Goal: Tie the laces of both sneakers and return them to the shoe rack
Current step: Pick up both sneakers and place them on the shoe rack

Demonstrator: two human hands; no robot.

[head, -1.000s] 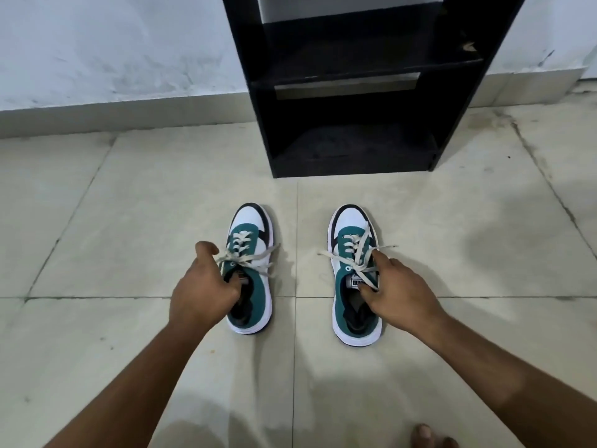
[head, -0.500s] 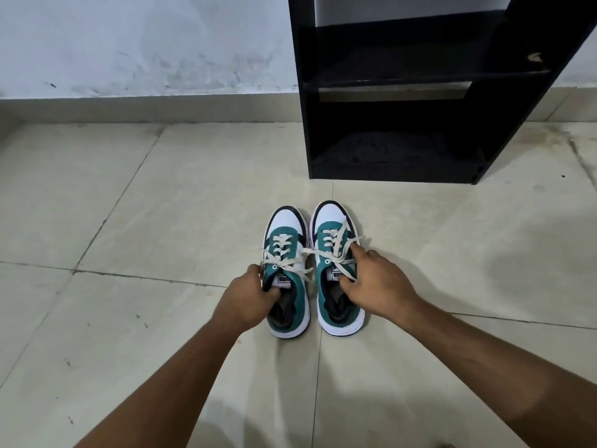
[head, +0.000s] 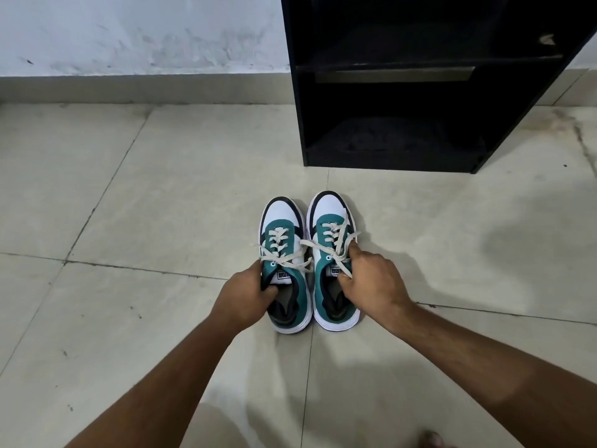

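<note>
the 2 sneakers stand side by side on the tiled floor [head: 161, 195], toes pointing toward the black shoe rack [head: 429, 92], their inner sides touching or very nearly so. the left hand [head: 240, 295] is closed around the outer collar of the left sneaker [head: 286, 266]: the thumb lies along the outside edge near the top eyelet, and the fingers [head: 269, 290] curl down into the shoe's opening, beside the white tongue label. the right hand [head: 371, 282] grips the right sneaker [head: 332, 260] in a mirror of that hold: fingers bent over the outer edge of the collar, 1 fingertip tucked inside the opening next to the tongue label, and the index finger lying up along the outer side by the lace eyelets. both hands are curled tight, not spread.

the cream laces [head: 284, 250] of the left sneaker spread out loosely across the tongue, with ends trailing off to either side; whether they form a finished bow cannot be told from here. the laces on the right sneaker likewise fan out, 1 strand crossing toward the left sneaker and others running under or beside the right hand's knuckles.

the shoe rack stands against the wall [head: 129, 30], a little beyond the toes and off to the right, with a dark lower shelf and another above it, neither holding shoes. both soles look flat on the floor. both forearms reach in from the bottom of the view, and a bare toe [head: 431, 439] shows at the lower edge.
</note>
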